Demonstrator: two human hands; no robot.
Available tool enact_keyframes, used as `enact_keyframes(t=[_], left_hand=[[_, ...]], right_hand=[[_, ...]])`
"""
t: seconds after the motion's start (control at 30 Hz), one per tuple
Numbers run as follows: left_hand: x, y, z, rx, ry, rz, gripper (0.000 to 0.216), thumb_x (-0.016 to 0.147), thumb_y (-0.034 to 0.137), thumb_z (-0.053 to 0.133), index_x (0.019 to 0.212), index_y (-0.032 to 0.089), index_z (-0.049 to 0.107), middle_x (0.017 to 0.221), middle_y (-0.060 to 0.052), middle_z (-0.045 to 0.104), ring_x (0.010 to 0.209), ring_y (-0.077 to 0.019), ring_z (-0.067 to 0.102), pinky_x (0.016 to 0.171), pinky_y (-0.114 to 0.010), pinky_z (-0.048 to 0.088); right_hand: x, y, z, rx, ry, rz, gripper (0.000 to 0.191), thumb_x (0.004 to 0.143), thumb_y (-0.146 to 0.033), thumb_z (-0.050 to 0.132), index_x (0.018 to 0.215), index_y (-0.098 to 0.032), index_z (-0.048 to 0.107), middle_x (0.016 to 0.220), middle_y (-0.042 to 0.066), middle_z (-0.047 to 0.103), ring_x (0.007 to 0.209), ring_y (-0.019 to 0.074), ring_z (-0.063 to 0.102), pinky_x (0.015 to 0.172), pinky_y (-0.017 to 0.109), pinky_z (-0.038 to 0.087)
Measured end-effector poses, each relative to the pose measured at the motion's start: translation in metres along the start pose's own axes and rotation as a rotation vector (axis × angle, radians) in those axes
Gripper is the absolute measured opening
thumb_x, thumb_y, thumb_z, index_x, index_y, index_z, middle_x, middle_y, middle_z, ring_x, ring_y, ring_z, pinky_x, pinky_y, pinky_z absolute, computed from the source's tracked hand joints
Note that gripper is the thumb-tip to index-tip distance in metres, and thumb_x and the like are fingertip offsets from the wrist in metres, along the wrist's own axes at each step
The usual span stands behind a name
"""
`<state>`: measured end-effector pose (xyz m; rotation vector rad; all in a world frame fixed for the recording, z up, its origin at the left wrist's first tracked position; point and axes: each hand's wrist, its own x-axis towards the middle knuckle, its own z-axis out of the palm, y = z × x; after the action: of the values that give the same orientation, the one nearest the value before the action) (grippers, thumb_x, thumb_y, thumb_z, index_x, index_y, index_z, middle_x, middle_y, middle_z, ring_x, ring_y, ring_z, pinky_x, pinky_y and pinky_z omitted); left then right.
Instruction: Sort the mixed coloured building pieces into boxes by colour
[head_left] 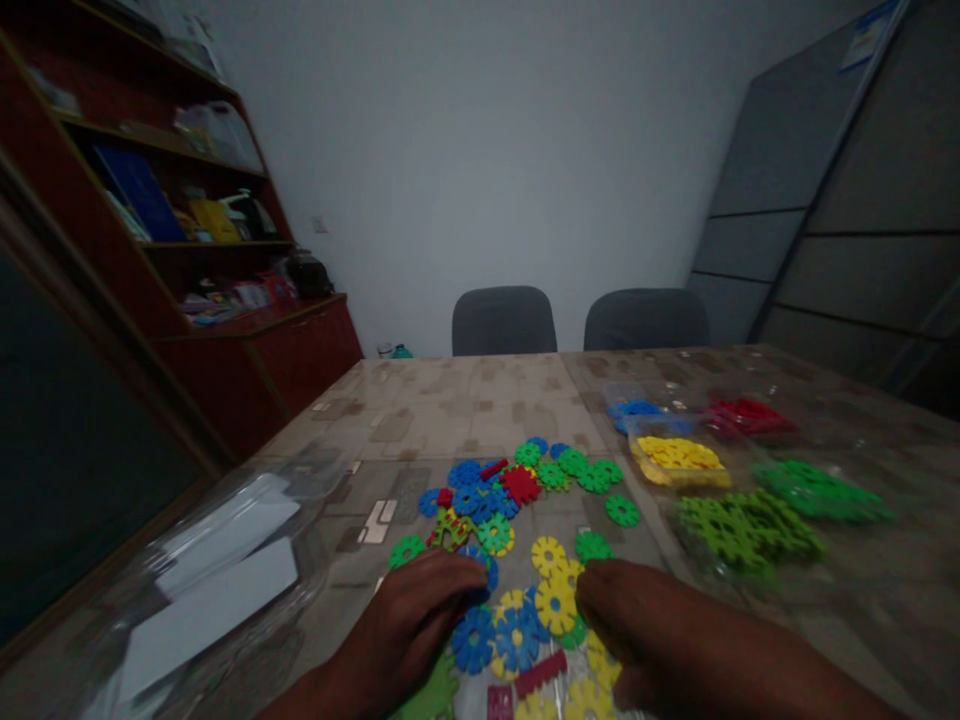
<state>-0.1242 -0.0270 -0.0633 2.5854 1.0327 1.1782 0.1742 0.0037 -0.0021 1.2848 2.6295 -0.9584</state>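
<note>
Over the near part of the table, my left hand [420, 605] is closed, fingers curled down. Its fingertips are beside a blue notched disc [474, 640], and what they hold, if anything, is hidden. Across from it, my right hand [637, 615] is closed too, fingers bent under. It is right against yellow notched discs [555, 602]; whether it grips one I cannot tell. Between the hands lie blue and yellow discs and a dark red toothed bar [541, 674]. A larger green toothed piece [431, 692] is partly under my left hand.
Farther out, a loose pile holds green discs [574, 462] and a red gear-like piece [520, 485]. On the right, clear trays hold yellow [679, 455], red [750, 416], blue and green pieces. Clear packaging with white cards [214, 610] is at left. Two grey chairs [504, 322] stand behind the table.
</note>
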Motion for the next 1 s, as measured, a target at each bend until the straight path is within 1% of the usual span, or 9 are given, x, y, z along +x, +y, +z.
enact_keyframes(t=[0.1, 0.2, 0.3, 0.4, 0.53, 0.63, 0.8, 0.87, 1.0], left_hand=[[0.004, 0.003, -0.001, -0.003, 0.014, 0.010, 0.026, 0.100, 0.017, 0.048, 0.120, 0.023, 0.063, 0.104, -0.008, 0.077, 0.095, -0.0178, 0.074, 0.082, -0.029, 0.060], [0.005, 0.003, -0.001, -0.022, 0.022, 0.016, 0.025, 0.100, 0.017, 0.048, 0.119, 0.022, 0.064, 0.103, -0.008, 0.077, 0.095, -0.0174, 0.074, 0.082, -0.028, 0.060], [0.003, 0.002, 0.000, -0.033, 0.013, 0.013, 0.025, 0.099, 0.015, 0.050, 0.119, 0.023, 0.063, 0.104, -0.008, 0.077, 0.095, -0.0173, 0.073, 0.084, -0.029, 0.060], [-0.001, -0.002, 0.001, -0.026, 0.001, 0.007, 0.027, 0.098, 0.014, 0.049, 0.120, 0.022, 0.062, 0.106, -0.008, 0.076, 0.098, -0.0175, 0.072, 0.086, -0.030, 0.059], [-0.002, -0.003, 0.001, -0.026, -0.013, 0.007, 0.028, 0.098, 0.012, 0.050, 0.121, 0.022, 0.062, 0.107, -0.007, 0.076, 0.098, -0.0168, 0.072, 0.087, -0.028, 0.058], [0.000, -0.001, 0.000, -0.025, 0.000, 0.022, 0.029, 0.097, 0.011, 0.051, 0.122, 0.023, 0.061, 0.107, -0.007, 0.076, 0.098, -0.0159, 0.072, 0.087, -0.026, 0.057], [0.002, 0.001, 0.000, -0.023, -0.008, 0.012, 0.029, 0.096, 0.011, 0.051, 0.121, 0.024, 0.061, 0.107, -0.006, 0.076, 0.098, -0.0163, 0.072, 0.087, -0.026, 0.057], [0.002, 0.000, 0.000, -0.032, -0.017, 0.004, 0.030, 0.096, 0.010, 0.051, 0.121, 0.025, 0.061, 0.107, -0.006, 0.076, 0.098, -0.0163, 0.072, 0.087, -0.026, 0.057], [-0.001, -0.002, 0.001, -0.045, -0.039, -0.013, 0.033, 0.095, 0.008, 0.051, 0.122, 0.025, 0.060, 0.109, -0.006, 0.075, 0.099, -0.0169, 0.071, 0.088, -0.028, 0.057]], right_hand=[[0.001, 0.010, -0.007, 0.028, 0.026, -0.006, 0.037, 0.062, -0.002, 0.068, 0.090, -0.023, 0.057, 0.099, 0.002, 0.063, 0.088, 0.0221, 0.056, 0.071, 0.031, 0.041], [0.006, 0.015, -0.019, 0.091, 0.009, -0.096, 0.027, 0.065, 0.001, 0.058, 0.079, -0.022, 0.054, 0.081, -0.003, 0.058, 0.074, 0.0148, 0.052, 0.059, 0.025, 0.033], [0.015, 0.017, -0.023, 0.125, 0.058, -0.169, 0.024, 0.071, 0.000, 0.056, 0.082, -0.021, 0.058, 0.073, -0.004, 0.055, 0.067, 0.0122, 0.049, 0.056, 0.024, 0.031], [0.024, 0.018, -0.015, 0.073, 0.141, -0.138, 0.020, 0.077, -0.006, 0.059, 0.092, -0.019, 0.062, 0.086, 0.001, 0.063, 0.078, 0.0161, 0.056, 0.065, 0.026, 0.038], [0.025, 0.016, -0.005, 0.071, 0.148, -0.063, 0.036, 0.076, -0.012, 0.065, 0.111, -0.020, 0.061, 0.114, 0.007, 0.065, 0.102, 0.0236, 0.057, 0.087, 0.035, 0.041], [0.023, 0.013, -0.006, 0.076, 0.144, -0.029, 0.040, 0.070, -0.009, 0.066, 0.107, -0.020, 0.058, 0.110, 0.005, 0.063, 0.096, 0.0220, 0.056, 0.080, 0.032, 0.040], [0.034, 0.017, -0.009, 0.124, 0.234, -0.091, 0.020, 0.073, -0.006, 0.059, 0.084, -0.020, 0.051, 0.085, 0.000, 0.061, 0.076, 0.0158, 0.051, 0.062, 0.026, 0.032], [0.042, 0.018, -0.007, 0.142, 0.253, -0.114, 0.020, 0.074, -0.004, 0.058, 0.084, -0.020, 0.052, 0.085, 0.000, 0.062, 0.077, 0.0158, 0.052, 0.063, 0.026, 0.033], [0.053, 0.014, 0.000, 0.166, 0.253, -0.102, 0.024, 0.077, -0.006, 0.061, 0.098, -0.018, 0.060, 0.102, 0.006, 0.067, 0.094, 0.0210, 0.058, 0.078, 0.031, 0.040]])
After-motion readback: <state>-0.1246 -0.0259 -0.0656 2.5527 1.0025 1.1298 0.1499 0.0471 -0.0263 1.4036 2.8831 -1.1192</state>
